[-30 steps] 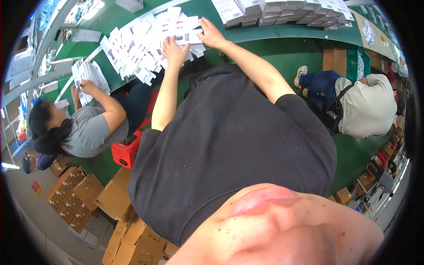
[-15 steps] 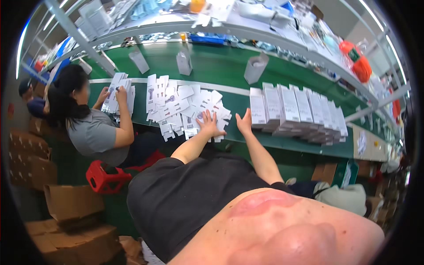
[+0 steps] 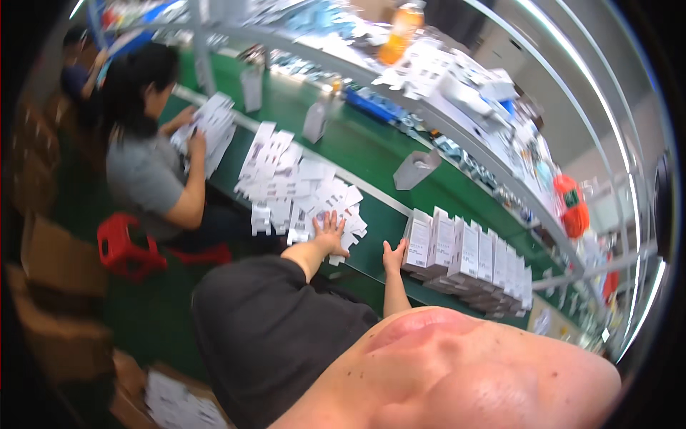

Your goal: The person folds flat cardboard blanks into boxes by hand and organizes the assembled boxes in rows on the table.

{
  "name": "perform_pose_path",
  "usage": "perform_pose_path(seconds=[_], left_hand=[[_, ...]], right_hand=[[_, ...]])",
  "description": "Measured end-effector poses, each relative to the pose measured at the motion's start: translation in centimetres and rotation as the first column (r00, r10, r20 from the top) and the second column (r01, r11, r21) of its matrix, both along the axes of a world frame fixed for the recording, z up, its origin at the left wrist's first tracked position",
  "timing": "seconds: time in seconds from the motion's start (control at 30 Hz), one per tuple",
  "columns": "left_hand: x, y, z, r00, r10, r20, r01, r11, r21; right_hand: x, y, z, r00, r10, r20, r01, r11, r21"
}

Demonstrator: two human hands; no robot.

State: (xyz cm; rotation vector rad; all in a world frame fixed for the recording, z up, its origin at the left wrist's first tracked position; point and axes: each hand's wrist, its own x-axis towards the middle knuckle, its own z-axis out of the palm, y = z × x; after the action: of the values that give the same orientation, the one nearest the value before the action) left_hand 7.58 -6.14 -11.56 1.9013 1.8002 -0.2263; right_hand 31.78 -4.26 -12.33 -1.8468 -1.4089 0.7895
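Here, my left hand point(image 3: 330, 230) lies open, flat on the spread of white flat-cut card carton blanks point(image 3: 296, 189) on the green bench point(image 3: 371, 154). Right hand point(image 3: 392, 255) open, touching the row of upright white folded boxes point(image 3: 468, 261). I'd pinch one blank only, sliding it clear.

Green table point(image 3: 371, 154); white flat cards point(image 3: 300, 189) with dark print; white boxes point(image 3: 464, 254) with grey panels; red stool point(image 3: 125, 247); grey shirt point(image 3: 143, 182); orange bottle point(image 3: 400, 28); brown cartons point(image 3: 61, 261).
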Motion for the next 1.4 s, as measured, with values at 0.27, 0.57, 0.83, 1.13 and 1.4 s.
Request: perform_pose_path(seconds=[0.27, 0.57, 0.83, 1.13, 1.4], left_hand=[[-0.5, -0.6, 1.1, 0.999, 0.033, 0.032, -0.035, 0.998, 0.057], [0.4, 0.0, 0.4, 0.999, 0.004, 0.035, -0.008, 0.995, 0.095], [0.8, -0.5, 0.5, 0.997, 0.021, 0.068, -0.033, 0.982, 0.188], [-1.0, -2.2, 5.3, 0.906, -0.313, 0.285, -0.018, 0.644, 0.765], [2.3, -6.6, 20.6, 0.254, -0.341, 0.905, -0.373, 0.829, 0.417]], right_hand=[[2.8, 0.6, -0.4, 0.981, -0.177, -0.074, 0.156, 0.963, -0.221], [4.0, 0.6, -2.7, 0.976, -0.199, 0.086, 0.205, 0.975, -0.08], [-0.5, -6.7, -3.8, 0.9, 0.092, 0.426, -0.056, 0.994, -0.096], [0.4, -9.7, -0.2, 0.979, 0.175, 0.103, -0.151, 0.966, -0.211], [-6.3, -6.1, 16.1, 0.968, 0.238, 0.078, -0.229, 0.718, 0.657]])
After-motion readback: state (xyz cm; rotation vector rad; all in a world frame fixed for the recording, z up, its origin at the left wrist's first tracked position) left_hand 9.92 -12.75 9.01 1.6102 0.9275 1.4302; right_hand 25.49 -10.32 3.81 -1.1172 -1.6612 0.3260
